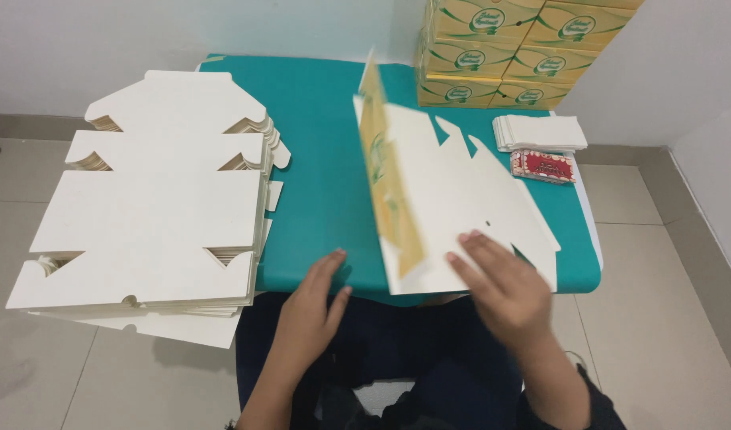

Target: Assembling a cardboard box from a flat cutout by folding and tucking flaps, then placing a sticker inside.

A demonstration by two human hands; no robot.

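A person sits at the near edge of a low worktop (318, 159) covered in teal. Their right hand (505, 283) lies flat, fingers (473, 247) spread and straight, pressing on the white inner face of an unfolded carton blank (453, 199) near the worktop's near right corner; it grips nothing. The blank's left panel is folded up along a crease and stands nearly on edge, showing its yellow printed outer side. The left hand (314, 299) rests at the near edge just left of the blank, fingers loosely extended and a little apart, touching the teal surface and holding nothing; I cannot tell whether a fingertip reaches the blank.

On the left edge, hanging over it, sits a thick stack of flat white blanks (158, 199) with notched corners. At the far right corner stand stacked yellow assembled boxes (509, 48) against the wall. Just in front of them, by the right edge, lies a small pile of white folded sheets (541, 131), and touching its near side a small red packet (542, 166). The floor around is pale tile.
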